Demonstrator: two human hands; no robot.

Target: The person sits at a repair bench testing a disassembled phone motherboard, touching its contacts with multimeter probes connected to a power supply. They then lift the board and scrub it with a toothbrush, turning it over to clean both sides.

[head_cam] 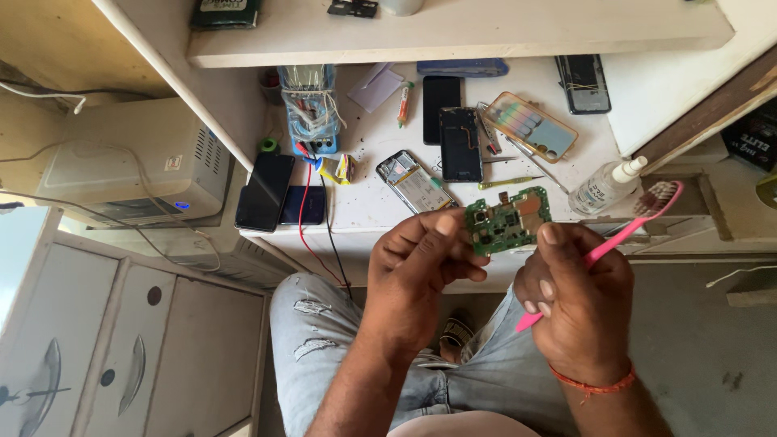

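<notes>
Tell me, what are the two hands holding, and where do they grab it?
The left hand pinches the green circuit board at its left edge. The right hand touches the board's right edge and holds a pink toothbrush by its handle.

Your left hand (421, 267) covers the lower left corner of the green circuit board (508, 220), and your right thumb hides part of its right edge. The parts on the board are too small for you to tell apart. Your right hand (576, 299) swallows the middle of the pink toothbrush (623, 235), so only its bristled head and the handle's tip show. The shelf (453, 32) above the desk (364, 202) hides the top of the blue wire-wrapped device (310, 105). A dark box (225, 12) and a small black part (353, 7) on that shelf are cut off by the top edge. The opened phone frame (409, 180) loses its lower end behind your left fingers.
</notes>
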